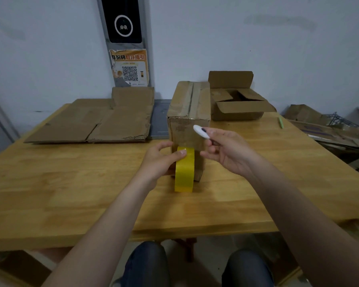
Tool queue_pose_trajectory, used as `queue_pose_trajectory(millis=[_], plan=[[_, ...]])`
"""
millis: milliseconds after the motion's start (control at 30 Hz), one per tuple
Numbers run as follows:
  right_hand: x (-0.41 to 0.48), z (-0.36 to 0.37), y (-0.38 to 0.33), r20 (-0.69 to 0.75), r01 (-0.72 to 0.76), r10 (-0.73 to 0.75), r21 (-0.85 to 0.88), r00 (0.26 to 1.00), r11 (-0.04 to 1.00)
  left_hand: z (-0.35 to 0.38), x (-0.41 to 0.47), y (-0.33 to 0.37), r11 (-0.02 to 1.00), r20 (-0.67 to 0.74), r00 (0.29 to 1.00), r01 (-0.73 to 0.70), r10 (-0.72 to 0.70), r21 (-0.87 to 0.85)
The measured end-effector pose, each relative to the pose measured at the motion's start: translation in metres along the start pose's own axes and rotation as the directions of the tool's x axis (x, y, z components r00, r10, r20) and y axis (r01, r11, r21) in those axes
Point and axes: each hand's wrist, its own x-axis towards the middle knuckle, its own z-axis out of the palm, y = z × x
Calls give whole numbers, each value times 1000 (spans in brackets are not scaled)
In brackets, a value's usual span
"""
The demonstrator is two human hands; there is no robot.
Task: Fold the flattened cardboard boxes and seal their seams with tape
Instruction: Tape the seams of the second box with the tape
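Note:
A folded cardboard box point(188, 112) stands in the middle of the wooden table point(71, 193), with a taped seam running along its top. A yellow tape roll point(184, 175) stands on edge against the box's near face. My left hand point(161, 162) grips the roll, thumb over its top. My right hand point(226, 150) hovers just right of the roll and pinches a small white tool point(200, 131) with a dark mark. Flattened cardboard boxes point(95, 123) lie at the back left.
An open cardboard box point(239, 106) with raised flaps sits at the back right. A green pen point(281, 122) lies near the table's right edge. More cardboard point(323, 129) is piled on the floor at the right. A grey mat point(161, 119) lies behind the box.

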Motion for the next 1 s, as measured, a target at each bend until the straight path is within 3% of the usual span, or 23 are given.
queue_pose_trajectory(millis=[67,133,267,433,600,800,867,933,1000], plan=[[2,-1,1,-4,-4,4,151,1000,989,-1,1,-2,1000,23,1000,7,-7,-11],[3,-2,3,7,-21,20,189,1000,982,-1,3,-4,1000,31,999,14,-14,-14],[3,-4,8,48,-15,15,9,999,1000,-1,3,-2,1000,52,999,18,-17,-21],[1,-1,5,42,57,-60,58,997,997,-1,1,0,999,78,997,10,-8,-35],[3,-1,3,-2,121,-122,-150,993,981,-2,2,-3,1000,85,996,-4,7,-27],[9,-1,-1,5,117,-119,-250,993,961,-1,4,-5,999,117,993,-3,7,-34],[12,2,-3,-70,205,-274,-493,959,846,-2,4,-3,1000,142,990,-1,5,-30],[14,3,-3,-1,303,-497,-791,868,531,-2,3,-1,1000,168,986,-4,8,-23],[16,3,-2,187,361,-585,-912,789,196,-2,2,1,999,185,983,-4,10,-33]])
